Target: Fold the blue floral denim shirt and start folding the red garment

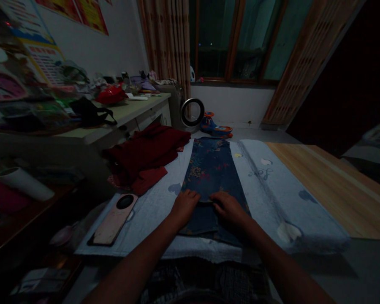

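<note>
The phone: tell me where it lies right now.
In the head view the phone lies face down at the left edge of the pale blanket, left of the left hand and below the red garment.

Jeans (210, 169) lie lengthwise at frame centre on a blanket (272, 185). Phone (114, 219) on the blanket at lower left. Heap of clothes (145, 154) left of the jeans. Desk (126, 112) upper left; fan (192, 112) behind, top centre.

My left hand (184, 205) and right hand (228, 207) cover part of the jeans (209, 169). Shelf clutter (25, 101) at 9 o'clock blurred, cut off. Doorway (351, 84) at 2 o'clock too dark.
</note>
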Motion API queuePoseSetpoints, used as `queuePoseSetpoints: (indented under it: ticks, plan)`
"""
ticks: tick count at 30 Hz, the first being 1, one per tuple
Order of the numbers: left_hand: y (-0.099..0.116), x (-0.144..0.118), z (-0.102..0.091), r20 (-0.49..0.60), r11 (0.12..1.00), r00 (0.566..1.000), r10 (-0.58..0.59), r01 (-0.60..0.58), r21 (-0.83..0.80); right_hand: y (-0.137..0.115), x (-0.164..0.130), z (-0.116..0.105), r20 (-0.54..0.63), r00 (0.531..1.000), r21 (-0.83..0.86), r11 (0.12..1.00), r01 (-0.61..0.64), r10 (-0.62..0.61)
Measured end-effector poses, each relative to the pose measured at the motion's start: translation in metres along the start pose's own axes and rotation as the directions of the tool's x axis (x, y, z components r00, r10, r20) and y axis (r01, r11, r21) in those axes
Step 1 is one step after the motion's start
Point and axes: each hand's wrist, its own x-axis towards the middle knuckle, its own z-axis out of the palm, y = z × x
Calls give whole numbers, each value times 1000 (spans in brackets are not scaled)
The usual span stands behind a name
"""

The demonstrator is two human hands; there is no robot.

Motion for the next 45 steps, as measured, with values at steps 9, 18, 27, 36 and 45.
queuePoseSetpoints:
  ticks: [9, 18, 27, 36, 45]
  plan:
    - [-2, -10, 4, -188, 997, 981, 39, -50, -58, 3, -6, -3, -161, 983, 82, 992, 98, -84]
    - [-4, -16, 9, -252, 983, 966, 54, -96, -159, 1, -12, -3, -184, 978, 85, 990, 113, -96]
    - [-7, -18, 1, -11, 956, 997, 73, -74, -284, -4, -15, -10, 13, 998, 167, 985, 53, -56]
    - [14, 19, -7, -16, 889, 983, 182, -172, -425, 32, 65, -29, -205, 976, 176, 984, -34, 70]
    - [10, 25, 7, 121, 788, 976, 183, -72, -612, 58, 146, 20, 90, 993, -222, 973, -58, 79]
